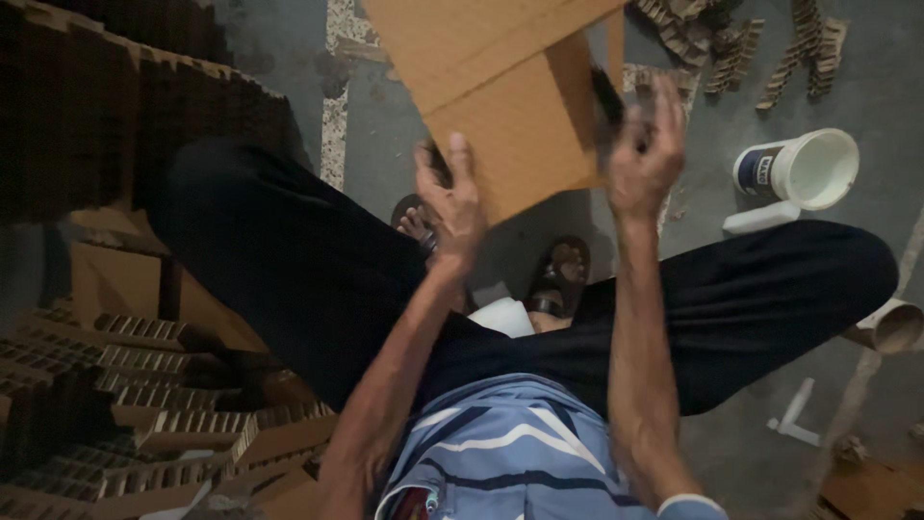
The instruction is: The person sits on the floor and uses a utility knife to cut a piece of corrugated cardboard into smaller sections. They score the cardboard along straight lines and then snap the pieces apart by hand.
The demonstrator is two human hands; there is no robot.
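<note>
Between your knees, above the grey floor (385, 135), you hold a brown cardboard sheet (510, 96) with both hands. Your left hand (450, 197) grips its lower left edge, thumb laid flat on the face and the other fingers hidden behind it. Your right hand (647, 149) clasps the lower right edge, fingers curled over a dark strip along that side; motion blur hides how tightly they close. The sheet is tilted, and a fold line crosses it from left to right.

Below the sheet, your 2 sandalled feet (563, 274) rest on the floor, just beside a small white object whose kind you cannot tell. Your dark trousers (289, 260) spread wide to either side.

To your right, a white plastic bucket (804, 169) lies tipped on its side, mouth facing right, with a white bottle (760, 218) touching it underneath. Small cardboard offcuts (741, 43) are scattered farther off, and a cardboard tube (895, 325) sits near your right knee. To your left, stacked corrugated cardboard pieces (144, 385) lie piled in rows.
</note>
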